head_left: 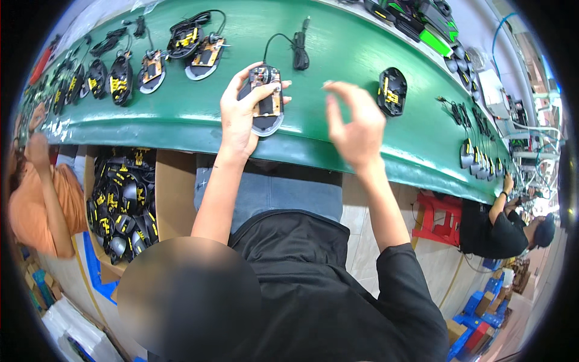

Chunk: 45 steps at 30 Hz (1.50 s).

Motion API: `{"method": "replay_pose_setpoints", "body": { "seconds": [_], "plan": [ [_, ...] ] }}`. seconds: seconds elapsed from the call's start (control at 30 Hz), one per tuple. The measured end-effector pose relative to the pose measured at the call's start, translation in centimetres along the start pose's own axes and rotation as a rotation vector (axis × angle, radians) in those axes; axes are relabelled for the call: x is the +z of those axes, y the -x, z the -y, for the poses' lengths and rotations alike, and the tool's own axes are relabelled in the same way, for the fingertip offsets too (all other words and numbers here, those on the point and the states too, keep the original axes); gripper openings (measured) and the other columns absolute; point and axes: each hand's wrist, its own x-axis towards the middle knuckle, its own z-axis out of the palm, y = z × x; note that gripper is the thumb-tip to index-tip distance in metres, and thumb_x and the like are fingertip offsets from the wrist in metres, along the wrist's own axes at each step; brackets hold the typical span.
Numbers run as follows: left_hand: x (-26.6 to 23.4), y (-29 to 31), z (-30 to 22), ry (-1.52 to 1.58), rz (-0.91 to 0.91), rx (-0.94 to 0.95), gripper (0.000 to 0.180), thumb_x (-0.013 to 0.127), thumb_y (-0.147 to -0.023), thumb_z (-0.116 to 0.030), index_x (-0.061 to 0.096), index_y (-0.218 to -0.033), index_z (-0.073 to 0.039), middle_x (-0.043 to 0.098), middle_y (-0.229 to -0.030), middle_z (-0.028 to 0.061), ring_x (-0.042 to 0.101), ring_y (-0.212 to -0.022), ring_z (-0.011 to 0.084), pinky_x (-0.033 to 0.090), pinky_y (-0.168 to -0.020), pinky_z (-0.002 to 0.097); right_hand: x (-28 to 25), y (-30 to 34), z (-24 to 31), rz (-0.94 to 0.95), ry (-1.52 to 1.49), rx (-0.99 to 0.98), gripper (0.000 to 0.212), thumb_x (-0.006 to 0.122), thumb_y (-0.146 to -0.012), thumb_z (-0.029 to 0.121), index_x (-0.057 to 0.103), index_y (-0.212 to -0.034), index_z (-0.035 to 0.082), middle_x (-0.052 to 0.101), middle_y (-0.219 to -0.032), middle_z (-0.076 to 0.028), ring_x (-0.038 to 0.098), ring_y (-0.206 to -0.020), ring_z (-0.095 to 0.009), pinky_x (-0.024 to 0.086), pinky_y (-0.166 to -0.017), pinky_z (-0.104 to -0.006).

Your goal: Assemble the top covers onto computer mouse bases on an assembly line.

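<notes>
My left hand [241, 111] is closed around an uncovered computer mouse base [270, 125], its thumb lying over the tan circuit board [265, 106]. From the top of this base a black cable runs to a tied bundle [300, 53] on the green bench. My right hand [357, 123] hovers above the bench to the right, apart from the mouse base. Its thumb and forefinger are spread, slightly blurred, and no object shows between them. Beyond that hand lies a black mouse shell [392, 92] with yellow parts inside.
Uncovered mouse bases [152, 71] and black-yellow shells [120, 78] line the bench's left side. A cardboard box [175, 193] full of shells stands below. Cabled mice [467, 154] lie at the right. Co-workers sit left [45, 199] and right [494, 226], near a red stool [437, 217].
</notes>
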Motion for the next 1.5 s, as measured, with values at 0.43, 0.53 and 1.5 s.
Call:
{"method": "replay_pose_setpoints", "body": {
  "seconds": [0.43, 0.53, 1.5],
  "plan": [
    [-0.3, 0.3, -0.1, -0.056, 0.054, 0.008, 0.045, 0.057, -0.086, 0.004, 0.045, -0.129, 0.005, 0.061, -0.111, 0.0208, 0.066, -0.102, 0.0328, 0.060, -0.080, 0.0409, -2.3, -0.4, -8.3, 0.077, 0.064, 0.610, 0.064, 0.071, -0.074, 0.025, 0.049, -0.129, 0.001, 0.063, -0.116, -0.022, 0.064, -0.102, -0.034, 0.051, -0.088, -0.0395],
    [-0.4, 0.3, -0.1, -0.058, 0.063, 0.012, 0.045, 0.058, -0.086, 0.004, 0.045, -0.129, 0.005, 0.061, -0.111, 0.0204, 0.066, -0.101, 0.0321, 0.060, -0.079, 0.0407, -1.4, -0.9, -6.5, 0.110, -1.127, 1.024, 0.036, 0.056, -0.090, 0.025, 0.057, -0.117, 0.001, 0.067, -0.099, -0.011, 0.069, -0.084, -0.021, 0.053, -0.070, -0.0296],
    [-1.3, 0.7, -0.4, 0.012, 0.089, 0.018, 0.040, 0.055, -0.089, 0.005, 0.047, -0.128, 0.007, 0.062, -0.110, 0.0202, 0.067, -0.101, 0.0333, 0.061, -0.082, 0.0425, 4.1, -4.9, -1.9, 0.283, 0.537, 0.572, 0.067, 0.058, -0.085, 0.062, 0.062, -0.121, 0.005, 0.070, -0.089, -0.019, 0.066, -0.086, -0.039, 0.053, -0.078, -0.0469]
  ]
}}
